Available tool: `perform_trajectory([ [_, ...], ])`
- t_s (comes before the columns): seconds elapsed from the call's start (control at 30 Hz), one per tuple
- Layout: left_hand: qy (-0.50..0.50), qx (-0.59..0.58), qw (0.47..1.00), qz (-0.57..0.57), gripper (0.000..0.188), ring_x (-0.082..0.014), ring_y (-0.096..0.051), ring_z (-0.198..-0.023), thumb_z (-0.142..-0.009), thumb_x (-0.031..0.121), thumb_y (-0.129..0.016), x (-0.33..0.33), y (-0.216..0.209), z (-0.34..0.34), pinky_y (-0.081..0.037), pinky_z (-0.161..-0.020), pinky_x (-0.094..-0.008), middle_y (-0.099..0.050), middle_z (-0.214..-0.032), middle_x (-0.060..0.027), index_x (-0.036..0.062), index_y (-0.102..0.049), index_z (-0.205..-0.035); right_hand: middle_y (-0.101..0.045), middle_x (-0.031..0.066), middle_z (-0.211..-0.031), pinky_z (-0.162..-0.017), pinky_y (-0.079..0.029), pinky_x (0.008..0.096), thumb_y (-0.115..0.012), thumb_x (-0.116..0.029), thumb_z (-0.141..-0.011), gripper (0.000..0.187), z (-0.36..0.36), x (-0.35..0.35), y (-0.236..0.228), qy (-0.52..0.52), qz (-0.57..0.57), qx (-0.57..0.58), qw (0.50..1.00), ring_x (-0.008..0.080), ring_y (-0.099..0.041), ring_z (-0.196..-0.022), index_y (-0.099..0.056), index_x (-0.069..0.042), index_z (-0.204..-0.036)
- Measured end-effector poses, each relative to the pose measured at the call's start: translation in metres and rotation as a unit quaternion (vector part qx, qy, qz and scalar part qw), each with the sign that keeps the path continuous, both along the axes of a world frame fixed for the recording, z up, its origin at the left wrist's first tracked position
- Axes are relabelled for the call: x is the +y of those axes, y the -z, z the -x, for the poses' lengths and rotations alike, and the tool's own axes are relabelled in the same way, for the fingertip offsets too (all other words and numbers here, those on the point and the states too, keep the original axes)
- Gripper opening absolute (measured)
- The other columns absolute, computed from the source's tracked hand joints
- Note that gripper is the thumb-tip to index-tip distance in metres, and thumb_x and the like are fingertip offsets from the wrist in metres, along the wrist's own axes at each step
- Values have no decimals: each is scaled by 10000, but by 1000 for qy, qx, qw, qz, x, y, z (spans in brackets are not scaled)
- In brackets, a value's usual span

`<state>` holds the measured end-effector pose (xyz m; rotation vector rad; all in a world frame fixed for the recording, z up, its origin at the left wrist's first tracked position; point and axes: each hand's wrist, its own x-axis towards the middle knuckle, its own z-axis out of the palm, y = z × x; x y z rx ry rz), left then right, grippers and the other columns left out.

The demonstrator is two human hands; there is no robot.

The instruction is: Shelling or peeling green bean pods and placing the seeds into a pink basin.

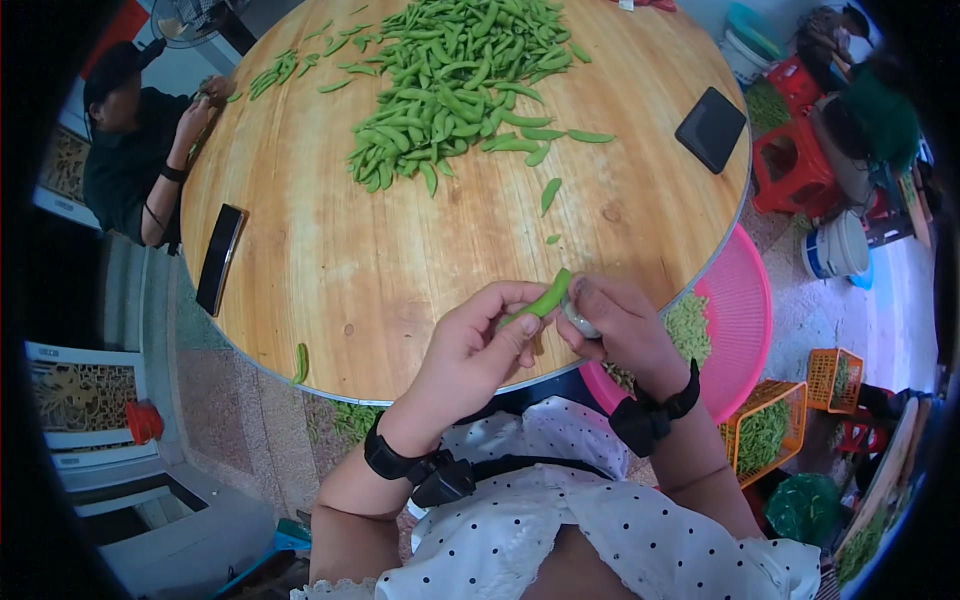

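Note:
Near the front edge of the round table, my left hand (pixel 475 345) pinches a green soybean pod (pixel 548 296) between thumb and fingers. The pod tilts up toward the right. Close against its right side is my right hand (pixel 625 325), with curled fingers. A shiny grey, curved piece (pixel 580 314) shows at those fingers; I cannot tell whether it is a small tool or a finger cover. Farther back lies a large heap of green pods (pixel 450 95). Between heap and hands rest a single pod (pixel 550 196) and a small green bit (pixel 553 239).
A pink basket (pixel 757 320) with pale green beans stands below the table's right edge. Phones lie at left (pixel 220 260) and right (pixel 711 130). Another person (pixel 130 140) sits at the far left, handling pods. Red stools (pixel 795 170) and orange crates (pixel 790 420) stand at right.

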<state>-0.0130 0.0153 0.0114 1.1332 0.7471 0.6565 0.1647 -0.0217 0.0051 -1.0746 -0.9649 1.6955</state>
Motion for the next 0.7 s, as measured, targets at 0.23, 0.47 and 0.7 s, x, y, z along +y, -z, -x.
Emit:
perform_trajectory([
  [0.23,-30,121,973,-197,180,-72,-550,-779,-821,54,-587,-3,0,-5,-439,-678,-204,-602,-842,-45,-17,-535,-978,-424,-40,-621,-443,-277,172,-415,-273,-924,270,5,-3,-4,17,-32,-41,999,28,-352,-513,-515,-33,-855],
  [0.47,-48,160,947,-275,148,-70,-551,-708,-801,55,-614,-4,2,-9,-437,-612,-203,-601,-773,-50,-14,-530,-902,-420,-42,-623,-453,-283,170,-415,-256,-923,252,7,-6,-9,61,-19,-12,998,29,-356,-525,-500,-39,-826],
  [0.7,-63,123,954,-264,158,-83,-562,-667,-792,68,-628,-7,7,-18,-443,-592,-211,-605,-747,-58,-11,-534,-891,-420,-48,-609,-462,-285,168,-438,-233,-917,222,0,-10,-8,50,-20,-70,996,21,-370,-544,-505,-42,-825],
])
